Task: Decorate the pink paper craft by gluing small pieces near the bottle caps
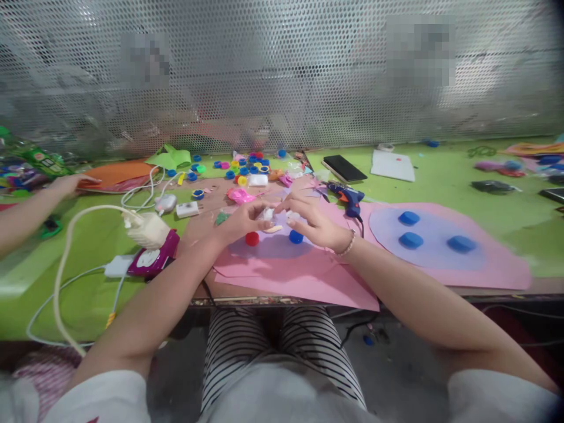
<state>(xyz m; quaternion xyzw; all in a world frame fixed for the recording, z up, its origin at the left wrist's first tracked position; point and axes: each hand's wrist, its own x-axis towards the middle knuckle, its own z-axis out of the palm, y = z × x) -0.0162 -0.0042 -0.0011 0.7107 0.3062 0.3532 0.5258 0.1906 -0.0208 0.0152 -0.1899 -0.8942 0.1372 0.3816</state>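
Note:
My left hand (248, 223) pinches a small cream-white piece (274, 229) between thumb and fingers; its kind is not clear. My right hand (314, 224), wearing a beaded bracelet, curves in from the other side, its fingertips meeting near crumpled whitish bits. What the right fingers grip is hidden. Both hands are above a pale purple paper shape (282, 249) on pink paper (308, 288). A red bottle cap (252, 238) stands on the purple paper below my left hand, and a blue cap (295, 237) below my right.
A blue glue gun (348, 197) lies behind my right hand, near a black phone (344, 168). At right, blue caps (411, 239) sit on another purple shape. Loose caps (242, 170) are scattered behind. Chargers and a purple power strip (154, 258) lie left. Another person's hand (79, 181) touches orange paper (117, 174).

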